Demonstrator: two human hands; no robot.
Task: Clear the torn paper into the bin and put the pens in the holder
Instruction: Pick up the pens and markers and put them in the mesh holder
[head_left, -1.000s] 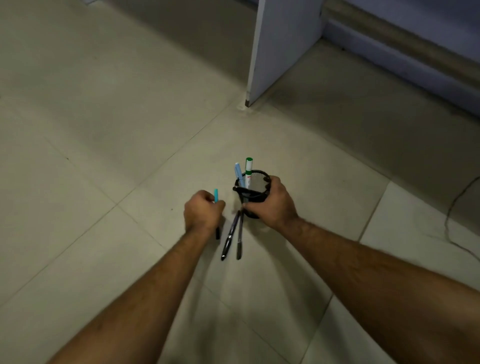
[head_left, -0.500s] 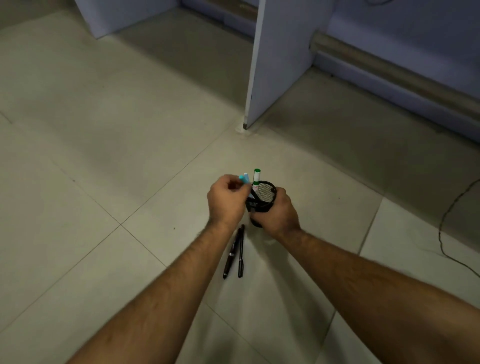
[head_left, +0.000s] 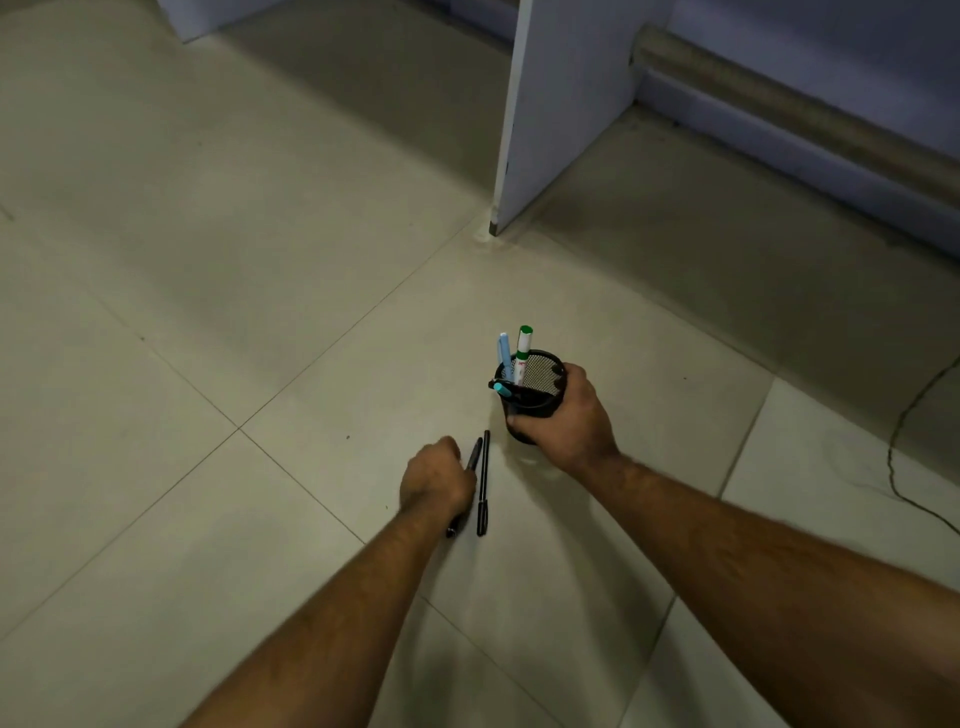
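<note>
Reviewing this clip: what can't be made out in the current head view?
- Left hand fingers: curled under, so the grip on the thicker black pen is unclear.
- Holder base: covered by the right hand.
- Bin and torn paper: outside the frame.
- Marker label: too small.

three pens (head_left: 521, 354) in holder (head_left: 540, 397), two pens (head_left: 483, 483) on floor (head_left: 260, 260) left of it

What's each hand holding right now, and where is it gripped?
Right hand wraps the side wall of the black mesh holder. Left hand is closed over the middle of one black pen on the floor; whether it is lifted cannot be told.
</note>
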